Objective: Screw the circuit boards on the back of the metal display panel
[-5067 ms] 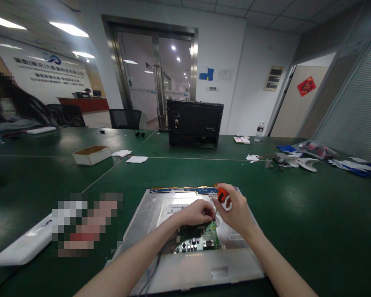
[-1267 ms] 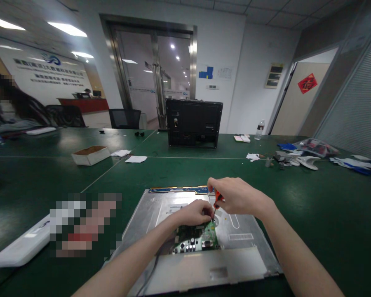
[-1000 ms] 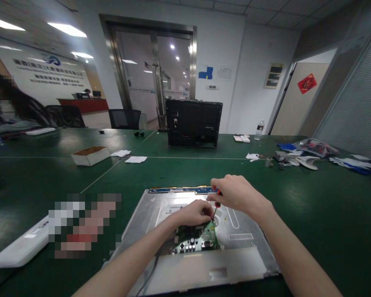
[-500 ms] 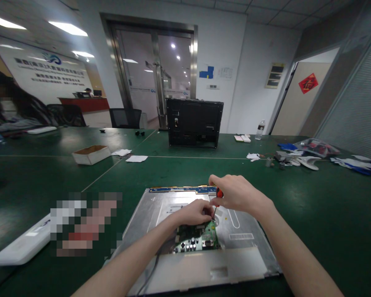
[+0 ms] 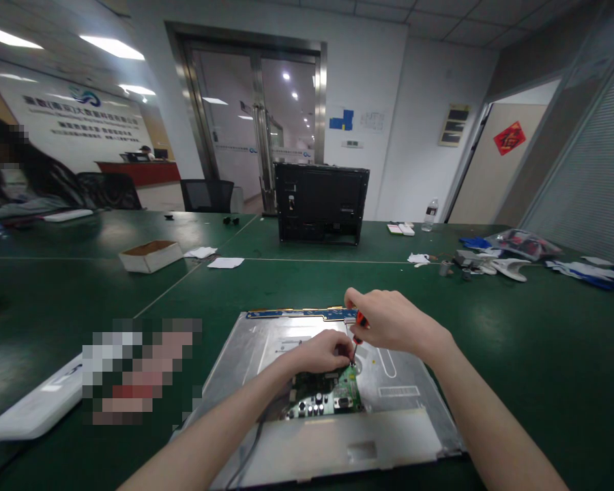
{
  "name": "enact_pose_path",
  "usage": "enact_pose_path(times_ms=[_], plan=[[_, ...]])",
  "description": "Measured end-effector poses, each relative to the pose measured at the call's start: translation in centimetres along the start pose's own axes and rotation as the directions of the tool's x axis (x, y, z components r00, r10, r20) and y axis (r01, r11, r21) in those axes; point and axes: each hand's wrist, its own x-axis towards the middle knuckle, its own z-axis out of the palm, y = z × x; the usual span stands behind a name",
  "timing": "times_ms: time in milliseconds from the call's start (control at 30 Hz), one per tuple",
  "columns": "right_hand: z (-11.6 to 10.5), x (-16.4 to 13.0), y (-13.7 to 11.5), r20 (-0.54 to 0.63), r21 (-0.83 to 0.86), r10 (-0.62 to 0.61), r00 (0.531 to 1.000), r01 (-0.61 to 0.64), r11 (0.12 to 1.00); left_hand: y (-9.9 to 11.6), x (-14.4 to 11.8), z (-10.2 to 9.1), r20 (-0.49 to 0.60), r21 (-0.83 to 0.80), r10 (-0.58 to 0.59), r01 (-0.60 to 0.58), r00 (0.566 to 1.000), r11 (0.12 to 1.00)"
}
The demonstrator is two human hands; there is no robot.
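- My right hand point(image 5: 389, 320) is closed around the orange handle of a small screwdriver point(image 5: 357, 327), fingers wrapped over the top; the shaft runs down to the far right corner of the green circuit board point(image 5: 332, 394).
- My left hand point(image 5: 322, 351) rests on the far edge of that board, fingertips pinched together just beside the screwdriver tip. Whether they grip anything, I cannot tell.
- The two hands are close together, nearly touching above the board corner.
- The circuit board lies on the silver metal back of a flat display panel point(image 5: 399, 436), near its middle.
- The panel lies flat on the green table point(image 5: 516, 354), directly in front of me. A blue strip point(image 5: 297, 314) runs along its far edge.
- A black monitor housing point(image 5: 321, 203) stands upright farther back on the table.
- A small open cardboard box point(image 5: 151, 256) sits to the left, well apart from the panel.
- A white casing part point(image 5: 35, 409) lies at the near left.
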Motion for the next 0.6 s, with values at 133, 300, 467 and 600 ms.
enact_pose_path(times_ms=[133, 300, 467, 600], plan=[[0.04, -0.23, 0.19, -0.002, 0.087, -0.064, 0.998, 0.064, 0.994, 0.04, -0.07, 0.06, 0.001, -0.016, 0.006, -0.006, 1.000, 1.000], [0.14, 0.05, -0.04, -0.016, -0.030, 0.042, 0.999, -0.043, 0.999, 0.20, -0.19, -0.05, 0.007, 0.012, 0.008, -0.008, 1.000, 1.000], [-0.15, 0.18, -0.41, 0.004, -0.093, 0.050, 0.999, -0.050, 0.994, 0.37, -0.14, -0.11, -0.005, 0.030, -0.011, 0.011, 1.000, 0.999], [-0.24, -0.11, -0.42, 0.007, -0.056, 0.020, 1.000, -0.020, 0.998, 0.34, -0.11, -0.03, -0.010, 0.025, -0.013, 0.013, 1.000, 1.000]])
